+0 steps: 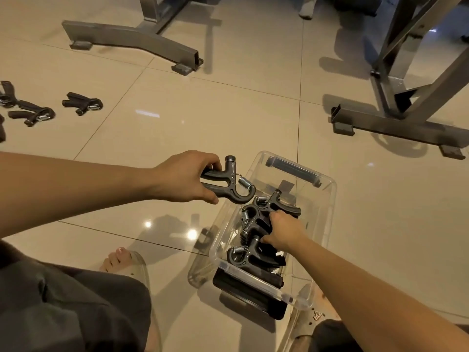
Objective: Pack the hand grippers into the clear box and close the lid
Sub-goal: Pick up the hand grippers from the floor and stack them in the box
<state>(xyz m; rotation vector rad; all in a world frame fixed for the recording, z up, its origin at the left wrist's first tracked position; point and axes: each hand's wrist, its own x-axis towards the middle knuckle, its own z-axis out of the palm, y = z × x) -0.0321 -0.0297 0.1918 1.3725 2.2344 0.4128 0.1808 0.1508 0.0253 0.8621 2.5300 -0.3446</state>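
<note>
The clear box (pixel 327 199) stands open on the tiled floor, low and right of centre. Three black hand grippers with steel springs lie inside it; the middle one (pixel 252 219) is under my right hand (pixel 284 232), whose fingers are closed on its handles. My left hand (pixel 187 177) holds another black hand gripper (pixel 232 182) by its handles, just left of the box's far rim, spring end toward the box. Several more hand grippers (pixel 82 102) lie on the floor at the far left. A black slab (pixel 243 293) lies under the box's near end; I cannot tell whether it is the lid.
Grey metal frame feet stand on the floor at the back left (pixel 132 39) and at the right (pixel 396 125). My sandalled feet (pixel 121 260) flank the box's near end. A socked foot of another person (pixel 308 7) shows at the top.
</note>
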